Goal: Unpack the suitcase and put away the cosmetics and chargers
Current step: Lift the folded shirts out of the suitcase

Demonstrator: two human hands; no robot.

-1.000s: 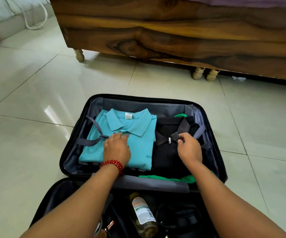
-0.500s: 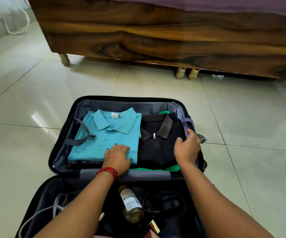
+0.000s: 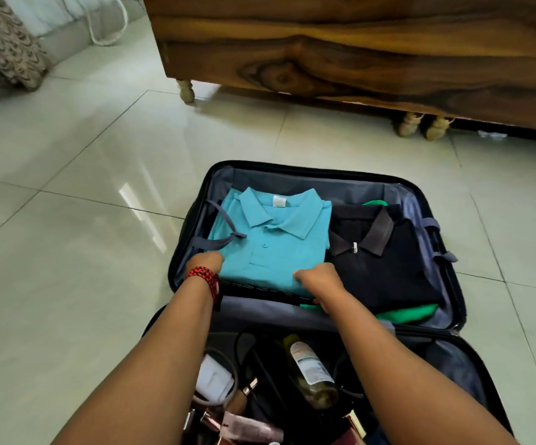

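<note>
Pale glossy tiled floor, dark wooden bed frame at the back. A black hard-shell suitcase lay open on the floor. Its far half held a teal folded polo shirt beside a black folded polo shirt. The right hand had its grip curled on the teal shirt's near right corner. The left hand was at the shirt's left edge, fingers hidden under it, so its grip couldn't be told. Near half: clear plastic bottle, white charger block, pinkish cosmetic tubes.
</note>
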